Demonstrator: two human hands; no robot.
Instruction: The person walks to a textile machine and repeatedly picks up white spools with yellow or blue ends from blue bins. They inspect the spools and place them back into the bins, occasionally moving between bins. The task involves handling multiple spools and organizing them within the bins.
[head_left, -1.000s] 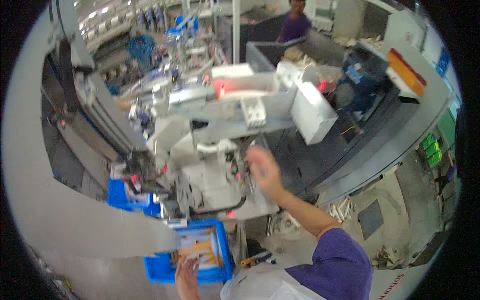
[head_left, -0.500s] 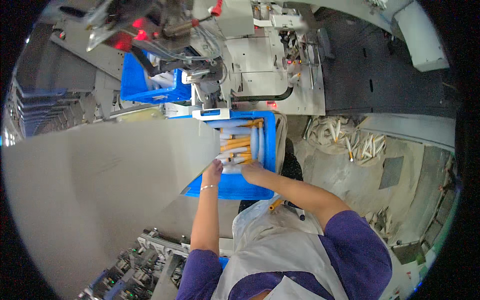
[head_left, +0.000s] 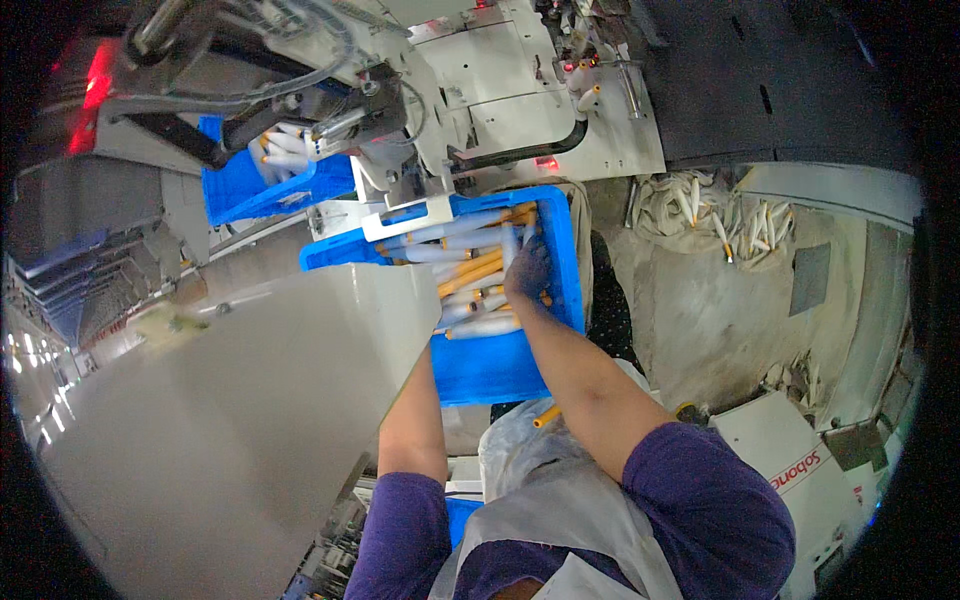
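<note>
The right hand point(head_left: 529, 270) reaches into a rectangular blue plastic bin point(head_left: 490, 375), over the slim white and yellow tubes point(head_left: 476, 271) lying inside, near the bin's right wall. Its fingers look dark and blurred, so I cannot tell whether they grasp a tube. The bare left forearm point(head_left: 412, 425) passes behind a large smooth grey panel point(head_left: 230, 410), which hides the left hand and its fingers' state. A smaller blue plastic bin point(head_left: 225, 190) stands at upper left, holding white, yellow-tipped tubes point(head_left: 286, 160).
</note>
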